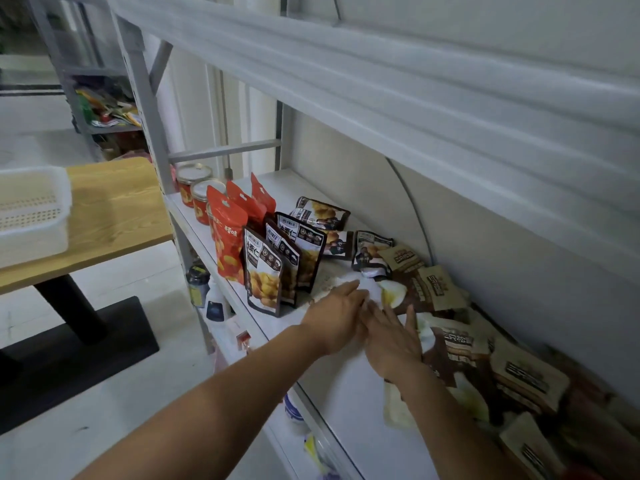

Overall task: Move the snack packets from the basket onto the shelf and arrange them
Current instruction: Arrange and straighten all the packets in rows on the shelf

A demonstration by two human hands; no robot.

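Note:
Both my hands lie on a pale packet (370, 289) lying flat on the white shelf (349, 393). My left hand (334, 318) rests on it with straight fingers. My right hand (393, 336) lies beside it, fingers spread and flat, touching the packet's right part. Dark brown packets (263, 271) stand upright in a row just left of my hands. Red packets (227, 233) stand further left. Tan and brown packets (519, 375) lie in a loose heap along the shelf to the right. The white basket (33, 209) sits on the wooden table at far left.
Red jars with metal lids (197, 199) stand at the shelf's left end. More dark packets (320, 213) lie flat behind the standing row. An upper shelf board (381, 81) overhangs closely. Bottles (207, 292) stand on a lower shelf. The wooden table (114, 209) stands left of the rack.

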